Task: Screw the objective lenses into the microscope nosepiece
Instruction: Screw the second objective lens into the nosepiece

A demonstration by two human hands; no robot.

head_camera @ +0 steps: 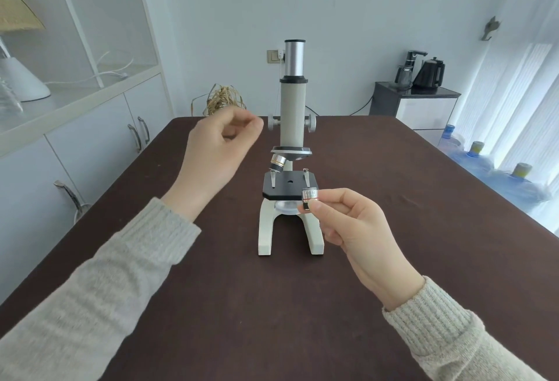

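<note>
- Where the dark table [211, 305] carries it, we count one microscope [292, 114], upright on its pale forked foot.
- One nosepiece [291, 151] below the tube; we log one objective lens [277, 164] seated in it, angled toward the black stage [290, 186].
- One loose objective lens [310, 197], silver with black ends, pinched between thumb and forefinger of our right hand [360, 226], just in front of the stage.
- One left hand [216, 150], raised left of the microscope, fingers loosely curled, holding nothing.
- Two focus knobs [310, 123].

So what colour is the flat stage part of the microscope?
Black; the stage shows clearly in the head view, above the cream base.
</note>
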